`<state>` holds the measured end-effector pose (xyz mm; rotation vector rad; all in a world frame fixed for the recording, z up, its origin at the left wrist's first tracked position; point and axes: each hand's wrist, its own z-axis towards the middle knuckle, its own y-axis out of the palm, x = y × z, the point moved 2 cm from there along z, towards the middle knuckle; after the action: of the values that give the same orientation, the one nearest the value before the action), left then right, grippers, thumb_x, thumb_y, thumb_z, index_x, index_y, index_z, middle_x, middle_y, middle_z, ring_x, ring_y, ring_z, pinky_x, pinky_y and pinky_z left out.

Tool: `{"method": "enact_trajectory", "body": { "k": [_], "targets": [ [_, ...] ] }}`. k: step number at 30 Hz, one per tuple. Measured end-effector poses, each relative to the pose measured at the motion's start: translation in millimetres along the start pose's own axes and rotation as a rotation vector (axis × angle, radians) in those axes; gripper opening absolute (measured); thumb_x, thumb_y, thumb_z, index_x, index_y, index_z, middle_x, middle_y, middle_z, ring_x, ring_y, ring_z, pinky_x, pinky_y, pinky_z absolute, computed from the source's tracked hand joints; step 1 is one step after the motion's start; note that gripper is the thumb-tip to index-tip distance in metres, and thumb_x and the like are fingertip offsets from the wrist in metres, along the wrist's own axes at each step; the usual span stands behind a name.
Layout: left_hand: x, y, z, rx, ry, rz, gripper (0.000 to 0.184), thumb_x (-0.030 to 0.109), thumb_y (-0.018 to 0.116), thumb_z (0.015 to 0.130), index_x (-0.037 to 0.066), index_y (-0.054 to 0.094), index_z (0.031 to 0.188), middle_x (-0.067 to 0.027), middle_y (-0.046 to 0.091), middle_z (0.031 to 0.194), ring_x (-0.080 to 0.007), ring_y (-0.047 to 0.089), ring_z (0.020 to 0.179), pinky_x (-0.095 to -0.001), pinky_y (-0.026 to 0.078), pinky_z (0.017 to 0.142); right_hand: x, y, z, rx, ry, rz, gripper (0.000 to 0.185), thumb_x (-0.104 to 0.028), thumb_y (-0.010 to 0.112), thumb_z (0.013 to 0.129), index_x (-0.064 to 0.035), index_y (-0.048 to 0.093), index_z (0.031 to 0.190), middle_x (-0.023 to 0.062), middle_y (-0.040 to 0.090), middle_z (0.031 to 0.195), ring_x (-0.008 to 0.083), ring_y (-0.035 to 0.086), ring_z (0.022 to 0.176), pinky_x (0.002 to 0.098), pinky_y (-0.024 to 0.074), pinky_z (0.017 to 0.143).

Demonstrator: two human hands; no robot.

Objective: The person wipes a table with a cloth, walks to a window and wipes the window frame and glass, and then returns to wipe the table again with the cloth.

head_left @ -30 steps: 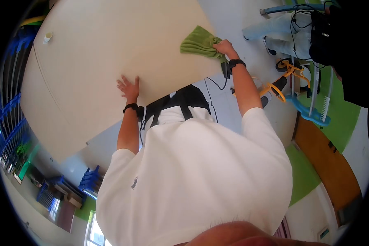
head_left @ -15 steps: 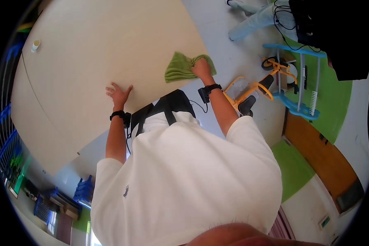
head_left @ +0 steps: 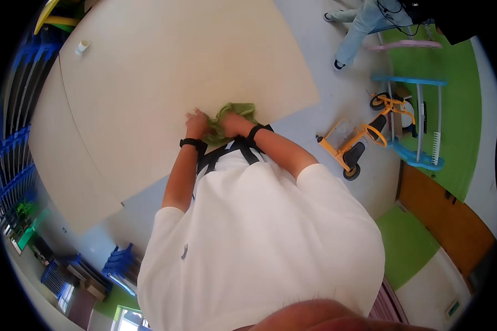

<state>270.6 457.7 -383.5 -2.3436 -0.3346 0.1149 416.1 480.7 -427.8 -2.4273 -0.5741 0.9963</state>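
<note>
A crumpled green cloth [head_left: 244, 108] lies on the pale tabletop [head_left: 165, 66] close to its near edge, just in front of my body. My right hand [head_left: 234, 124] presses down on the cloth with its fingers curled into it, slightly blurred. At the cloth's left side is my left hand [head_left: 196, 123], its fingers spread over the table and its thumb side against the fabric. Whether the left thumb goes under a fold is hidden. Both wrists wear black bands.
A small paper cup [head_left: 82, 47] stands at the table's far left. Stacked blue chairs [head_left: 16, 138] line the left side. To the right are an orange tricycle [head_left: 364, 132], a blue-ended rack [head_left: 419, 116] and a person's legs [head_left: 356, 38].
My right hand has drawn the cloth left and nearer to my body, bunching it. My left hand has moved right, up to the cloth. The view has shifted slightly.
</note>
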Motion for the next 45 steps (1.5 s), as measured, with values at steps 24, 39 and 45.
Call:
{"method": "enact_trajectory", "body": {
  "k": [24, 39, 45],
  "targets": [
    [-54, -31, -49, 0.393, 0.897, -0.333, 0.060, 0.016, 0.062, 0.081, 0.016, 0.039, 0.136, -0.0194, 0.042, 0.134, -0.0344, 0.042, 0.123, -0.0403, 0.040, 0.099, -33, 13, -35, 0.562, -0.239, 0.253, 0.049, -0.024, 0.062, 0.074, 0.0019, 0.055, 0.115, 0.0276, 0.059, 0.106, 0.0416, 0.056, 0.095, 0.0428, 0.0448, 0.089],
    [-120, 15, 34, 0.474, 0.245, -0.412, 0.105, 0.051, 0.074, 0.065, 0.025, 0.014, 0.147, -0.0170, 0.011, 0.151, -0.0347, 0.009, 0.140, -0.0642, 0.020, 0.102, -93, 55, -33, 0.374, 0.204, -0.247, 0.073, -0.027, 0.063, 0.074, 0.0048, 0.036, 0.134, 0.0290, 0.022, 0.145, 0.0367, 0.025, 0.135, 0.0501, 0.0254, 0.107],
    [-226, 12, 14, 0.466, -0.282, -0.344, 0.127, 0.073, 0.070, 0.052, 0.019, 0.005, 0.148, -0.0155, -0.004, 0.153, -0.0385, -0.002, 0.140, -0.0657, 0.004, 0.104, -92, 64, -1, 0.310, 0.296, -0.377, 0.064, -0.026, 0.055, 0.078, 0.0133, 0.041, 0.126, 0.0390, 0.024, 0.139, 0.0462, 0.031, 0.129, 0.0481, 0.0292, 0.105]
  ]
}}
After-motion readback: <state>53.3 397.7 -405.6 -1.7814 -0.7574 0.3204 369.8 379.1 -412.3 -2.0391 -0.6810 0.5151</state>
